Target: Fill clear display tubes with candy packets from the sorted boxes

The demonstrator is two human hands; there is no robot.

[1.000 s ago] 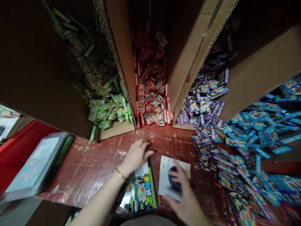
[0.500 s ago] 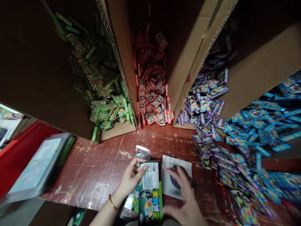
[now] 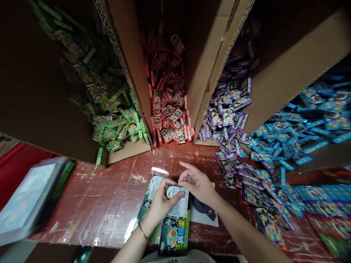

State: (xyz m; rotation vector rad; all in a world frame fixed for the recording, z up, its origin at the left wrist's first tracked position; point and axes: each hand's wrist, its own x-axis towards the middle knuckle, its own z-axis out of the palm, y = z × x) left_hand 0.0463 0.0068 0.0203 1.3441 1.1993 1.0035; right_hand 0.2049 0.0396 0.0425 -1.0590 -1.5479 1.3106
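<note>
My left hand [image 3: 166, 202] holds a green and black candy packet [image 3: 175, 233] with a white printed label, its thumb lying over the label. The packet is tilted up near the table's front edge. At the packet's top edge is my right hand [image 3: 199, 184], thumb and forefinger pinched together there, the other fingers curled. Whether anything small lies in that pinch is hidden. Beneath my left hand lies a second green packet [image 3: 146, 202] with a clear plastic flap at its top. Under my right wrist is a white sheet [image 3: 215, 221] with a dark object [image 3: 204, 208] on it.
Tall cardboard dividers [image 3: 123, 65] separate heaps of green sachets [image 3: 117, 128], red sachets [image 3: 170, 120], purple sachets [image 3: 227, 113] and blue sachets [image 3: 290, 135]. Purple and blue ones spill along the table's right. Clear-wrapped packs [image 3: 35, 193] are stacked at left beside a red bin [image 3: 19, 160].
My right hand has moved from over the white sheet up to the packet's top edge, closing its fingers into a pinch. My left hand keeps its hold. The view has shifted slightly right.
</note>
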